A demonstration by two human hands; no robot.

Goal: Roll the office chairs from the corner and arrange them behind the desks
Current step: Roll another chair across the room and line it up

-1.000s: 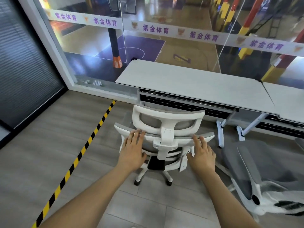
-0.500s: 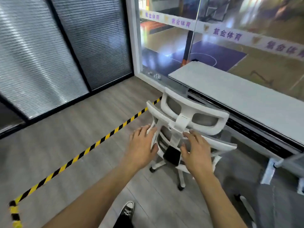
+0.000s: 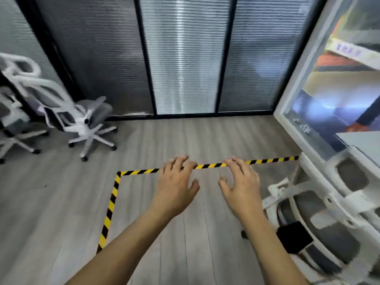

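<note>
Both hands hover over bare floor, palms down, fingers spread, holding nothing: my left hand (image 3: 176,186) and my right hand (image 3: 242,186). The white and grey office chair (image 3: 320,212) that I pushed stands at the right edge, its back toward me, beside a corner of the desk (image 3: 364,144). My right hand is just left of that chair and apart from it. In the far left corner stand two more white-framed grey chairs, one reclined (image 3: 82,118), the other (image 3: 12,128) cut off by the frame edge.
Yellow-and-black tape (image 3: 209,166) marks a line on the grey wood floor and bends toward me at its left end. Dark glass panels with blinds (image 3: 185,58) close the far side. A white-framed glass wall (image 3: 308,79) runs along the right.
Both hands have come off the chair's back and are now free. The view has swung left, away from the desks, bringing the corner chairs into sight.
</note>
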